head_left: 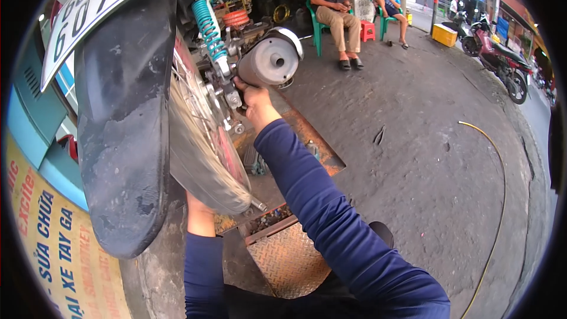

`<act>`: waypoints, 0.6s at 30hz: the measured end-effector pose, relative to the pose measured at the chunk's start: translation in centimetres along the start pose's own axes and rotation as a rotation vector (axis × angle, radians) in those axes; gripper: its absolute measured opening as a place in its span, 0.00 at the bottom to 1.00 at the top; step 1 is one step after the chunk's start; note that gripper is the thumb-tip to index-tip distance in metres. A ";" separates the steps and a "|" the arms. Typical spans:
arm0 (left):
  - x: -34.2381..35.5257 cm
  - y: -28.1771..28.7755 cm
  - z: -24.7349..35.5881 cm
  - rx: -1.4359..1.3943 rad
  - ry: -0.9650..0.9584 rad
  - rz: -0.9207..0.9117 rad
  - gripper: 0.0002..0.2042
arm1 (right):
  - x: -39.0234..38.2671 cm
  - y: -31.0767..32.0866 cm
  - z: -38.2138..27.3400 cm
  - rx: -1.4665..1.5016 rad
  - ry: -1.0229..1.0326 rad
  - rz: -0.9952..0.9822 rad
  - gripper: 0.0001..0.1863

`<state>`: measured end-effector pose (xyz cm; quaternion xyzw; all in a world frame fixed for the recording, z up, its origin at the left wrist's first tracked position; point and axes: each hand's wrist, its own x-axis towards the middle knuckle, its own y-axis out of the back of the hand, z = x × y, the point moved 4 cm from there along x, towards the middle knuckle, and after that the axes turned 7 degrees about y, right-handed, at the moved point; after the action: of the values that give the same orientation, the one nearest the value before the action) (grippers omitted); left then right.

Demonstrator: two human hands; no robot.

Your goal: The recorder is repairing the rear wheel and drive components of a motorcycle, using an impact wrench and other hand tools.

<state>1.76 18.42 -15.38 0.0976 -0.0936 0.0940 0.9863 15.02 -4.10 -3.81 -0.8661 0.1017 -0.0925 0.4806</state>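
A motorcycle's rear wheel (pixel 204 153) fills the left of the head view, its tyre streaked near the bottom. My left hand (pixel 199 210) is at the tyre's lower end, with its fingers hidden behind the rubber. Higher up, my right hand (pixel 257 105) reaches in beside the wheel hub, below the silver exhaust muffler (pixel 269 62). Its fingers are curled at the axle end (pixel 233 99), and what they grip is hidden. A teal shock absorber spring (pixel 209 29) rises above that spot. The black rear mudguard (pixel 121 142) hangs left of the wheel, under a white number plate (pixel 100 12).
A rusty metal plate (pixel 289 254) and a steel frame with small tools lie below the wheel. Pliers (pixel 379 135) rest on the ground to the right. A yellow hose (pixel 502 183) curves farther right. Two people sit on green chairs at the back, near a parked motorbike (pixel 499 56).
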 end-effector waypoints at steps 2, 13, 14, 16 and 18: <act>-0.5 0.0 -0.2 0.003 0.004 0.004 0.19 | 0.1 0.2 0.1 -0.252 -0.023 -0.021 0.11; -1.4 -0.4 -1.0 0.010 0.026 0.018 0.21 | -1.2 0.4 -0.6 -0.435 0.041 -0.044 0.17; -1.4 -0.5 -1.1 0.011 0.030 0.013 0.21 | -1.2 0.3 -0.8 -0.458 0.107 -0.048 0.18; -1.4 -0.6 -1.4 0.010 0.036 0.003 0.22 | -1.1 0.4 -0.6 -0.564 0.053 -0.024 0.20; -1.4 -0.6 -1.6 0.005 0.034 -0.007 0.22 | -1.1 0.3 -0.7 -0.560 0.053 -0.026 0.19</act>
<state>0.81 17.90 -17.29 0.0988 -0.0763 0.0925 0.9879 13.79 -4.59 -3.76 -0.9636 0.1245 -0.0898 0.2187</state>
